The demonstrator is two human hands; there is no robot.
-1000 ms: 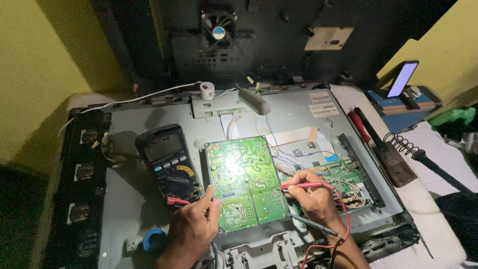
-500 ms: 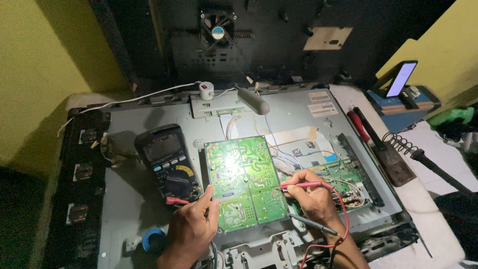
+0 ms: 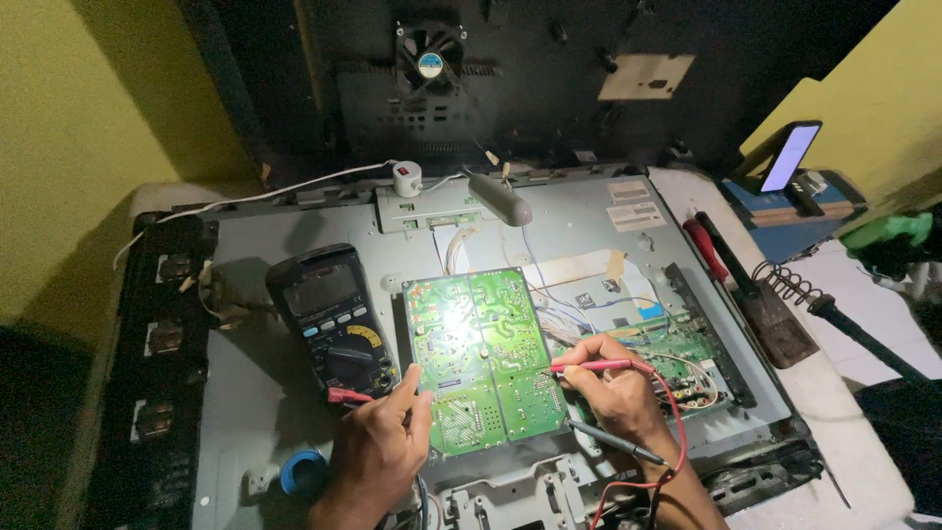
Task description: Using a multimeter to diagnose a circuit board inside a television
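On the grey metal panel – green circuit board, yellow walls.

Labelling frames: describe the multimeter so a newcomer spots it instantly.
On the grey metal back panel of the opened flat screen, look just left of the bright green circuit board. The black handheld multimeter lies there, beside the left hand. Only it has a grey display window and a round dial with yellow markings.

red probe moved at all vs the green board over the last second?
No. The red probe in the right hand sits at the same spot by the green board's right edge.
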